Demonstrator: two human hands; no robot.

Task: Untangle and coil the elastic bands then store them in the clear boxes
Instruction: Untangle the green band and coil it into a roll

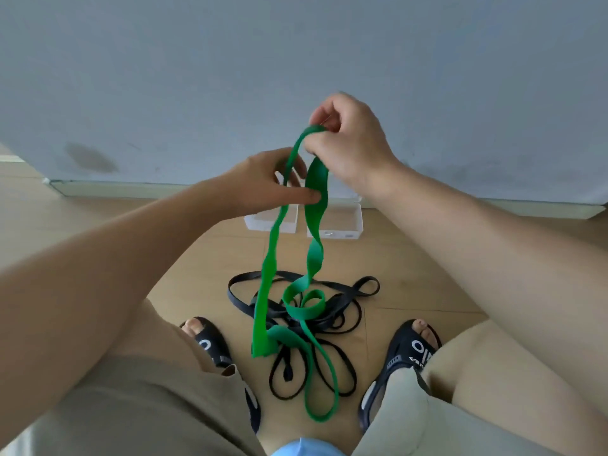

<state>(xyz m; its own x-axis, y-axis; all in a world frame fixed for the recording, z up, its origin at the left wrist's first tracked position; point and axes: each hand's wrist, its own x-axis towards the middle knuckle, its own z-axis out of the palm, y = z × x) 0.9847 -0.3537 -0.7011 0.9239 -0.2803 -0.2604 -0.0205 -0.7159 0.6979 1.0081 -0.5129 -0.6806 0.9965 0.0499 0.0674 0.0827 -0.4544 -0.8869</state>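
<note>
Two hands work one green band (315,205) above the floor (411,274); the right hand (345,139) pinches the top of the band's loop between thumb and fingers and carries it high, so that both strands hang free and their twists show; the left hand (273,179) sits lower, fingers closed lightly on the left strand with the forefinger reaching across to the right strand, a position that appears suited to sliding down the band and feeding out slack.

Lower down, the green band remains caught; its hanging strands run into a heap of black bands (342,327) on the floor between the person's sandalled feet, where it forms a small curl and a long loop trailing toward the camera; the black bands lie looped and crossed over one another, untouched by either hand.

Storage stands ready beyond the heap; two clear boxes (342,222) sit side by side on the floor near the wall (197,77), lids off or open, and both look empty as far as the hands and band allow a view.

Judged state of task: early; the untangling step is in hand, no band is coiled, none is stored; the green band's lower curl likely needs lifting clear of the black strands first.
</note>
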